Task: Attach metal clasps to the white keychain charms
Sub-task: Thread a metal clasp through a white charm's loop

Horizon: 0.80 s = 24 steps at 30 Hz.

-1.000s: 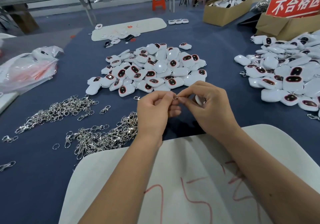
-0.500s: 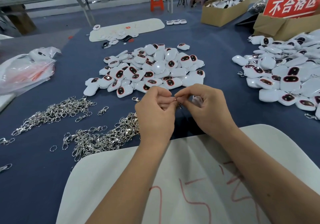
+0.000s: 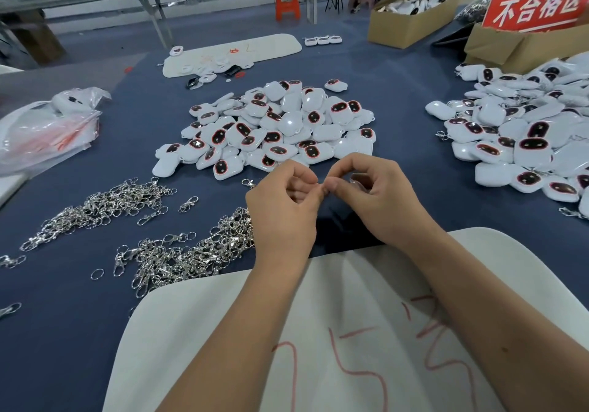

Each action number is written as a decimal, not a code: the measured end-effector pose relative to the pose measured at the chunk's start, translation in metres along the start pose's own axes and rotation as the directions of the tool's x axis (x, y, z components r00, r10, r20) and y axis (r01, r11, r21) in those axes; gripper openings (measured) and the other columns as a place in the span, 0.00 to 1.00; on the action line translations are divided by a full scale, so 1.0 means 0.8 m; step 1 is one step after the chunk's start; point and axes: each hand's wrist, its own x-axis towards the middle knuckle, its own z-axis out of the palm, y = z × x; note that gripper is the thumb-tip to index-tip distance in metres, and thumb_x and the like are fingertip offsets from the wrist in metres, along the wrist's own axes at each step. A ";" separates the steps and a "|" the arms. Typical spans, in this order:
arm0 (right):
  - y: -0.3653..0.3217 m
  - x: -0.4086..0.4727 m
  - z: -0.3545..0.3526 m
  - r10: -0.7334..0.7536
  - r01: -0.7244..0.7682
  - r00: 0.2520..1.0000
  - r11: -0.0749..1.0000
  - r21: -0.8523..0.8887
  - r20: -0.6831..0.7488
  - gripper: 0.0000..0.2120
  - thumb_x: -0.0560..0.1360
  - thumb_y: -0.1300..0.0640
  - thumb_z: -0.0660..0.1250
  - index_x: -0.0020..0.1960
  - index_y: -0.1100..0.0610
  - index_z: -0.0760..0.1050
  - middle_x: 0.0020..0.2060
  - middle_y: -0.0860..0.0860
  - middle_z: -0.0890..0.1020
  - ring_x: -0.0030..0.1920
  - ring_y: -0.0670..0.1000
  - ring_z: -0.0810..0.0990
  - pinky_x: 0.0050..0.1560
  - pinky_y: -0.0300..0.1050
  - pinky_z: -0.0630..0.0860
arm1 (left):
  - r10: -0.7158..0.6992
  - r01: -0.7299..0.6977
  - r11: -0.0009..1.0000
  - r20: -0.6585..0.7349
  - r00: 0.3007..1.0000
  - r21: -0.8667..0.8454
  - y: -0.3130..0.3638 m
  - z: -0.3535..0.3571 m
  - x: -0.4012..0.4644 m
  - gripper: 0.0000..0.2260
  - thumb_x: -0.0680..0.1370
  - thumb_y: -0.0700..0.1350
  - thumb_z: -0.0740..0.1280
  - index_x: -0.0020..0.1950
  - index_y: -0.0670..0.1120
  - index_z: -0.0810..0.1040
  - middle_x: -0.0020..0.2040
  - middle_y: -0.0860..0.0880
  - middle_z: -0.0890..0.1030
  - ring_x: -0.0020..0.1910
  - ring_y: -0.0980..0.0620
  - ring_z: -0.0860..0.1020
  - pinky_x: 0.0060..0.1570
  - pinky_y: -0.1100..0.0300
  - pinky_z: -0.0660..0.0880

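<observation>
Head view: we see the left hand (image 3: pixel 283 207) and right hand (image 3: pixel 376 198) meet fingertip to fingertip over the blue table (image 3: pixel 79 332), both curled, pinching something too small to identify. White charms (image 3: pixel 274 125) are heaped just beyond; clasps (image 3: pixel 178 255) lie left. A cardboard box (image 3: pixel 411 19) far back holds more white pieces.

Red rectangular sign (image 3: pixel 538 5), white characters "不合格区", standing on brown cardboard box (image 3: pixel 522 47), far right. White foam sheet (image 3: pixel 366 332), near edge: red handwritten marks, partly under the forearms, possibly "15"; remainder illegible.
</observation>
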 end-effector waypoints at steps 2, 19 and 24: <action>0.002 0.002 -0.001 0.026 -0.026 1.000 1.000 0.011 0.004 0.06 0.80 0.57 0.73 0.44 0.51 0.81 0.27 0.46 0.76 0.29 0.44 0.67 0.32 0.36 0.66 | -0.007 0.007 1.000 0.032 0.999 -0.011 0.000 0.001 0.000 0.07 0.72 0.39 0.79 0.41 0.46 0.82 0.34 0.51 0.82 0.33 0.51 0.81 0.37 0.61 0.80; 0.004 0.004 0.000 0.003 0.000 0.999 0.997 0.079 -0.038 0.06 0.81 0.61 0.71 0.50 0.52 0.85 0.43 0.45 0.88 0.48 0.52 0.85 0.53 0.48 0.80 | -0.049 0.064 0.978 0.080 0.996 -0.198 0.003 0.000 0.003 0.05 0.73 0.35 0.76 0.44 0.42 0.84 0.40 0.48 0.85 0.35 0.56 0.82 0.39 0.67 0.77; 0.004 0.004 -0.001 0.005 -0.005 1.000 0.997 0.082 0.003 0.06 0.80 0.61 0.72 0.49 0.50 0.86 0.41 0.45 0.88 0.45 0.48 0.86 0.49 0.41 0.80 | -0.055 0.073 0.968 0.082 0.995 -0.241 0.002 -0.002 0.005 0.07 0.73 0.32 0.73 0.44 0.44 0.84 0.40 0.46 0.85 0.36 0.55 0.81 0.39 0.65 0.77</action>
